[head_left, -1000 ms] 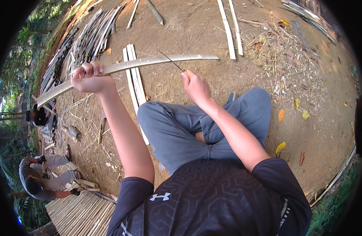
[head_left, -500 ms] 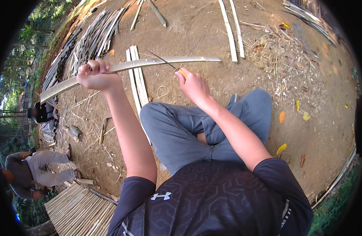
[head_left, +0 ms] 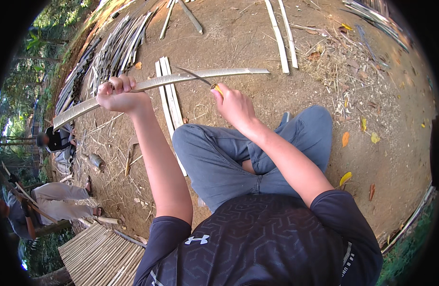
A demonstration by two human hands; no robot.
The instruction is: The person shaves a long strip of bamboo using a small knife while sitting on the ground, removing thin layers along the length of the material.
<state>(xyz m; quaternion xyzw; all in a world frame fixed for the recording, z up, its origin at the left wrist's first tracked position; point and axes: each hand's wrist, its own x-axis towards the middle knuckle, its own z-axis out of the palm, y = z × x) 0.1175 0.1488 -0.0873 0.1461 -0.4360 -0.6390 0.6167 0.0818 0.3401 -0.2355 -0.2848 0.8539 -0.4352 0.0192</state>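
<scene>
your left hand fisted on the slat | slat runs left-right, long end right | right hand nearer that end, gripping knife on slat

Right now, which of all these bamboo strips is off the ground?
The long pale strip gripped in the left hand; the right hand holds a knife against it.

dirt ground w/ bamboo slats
</scene>
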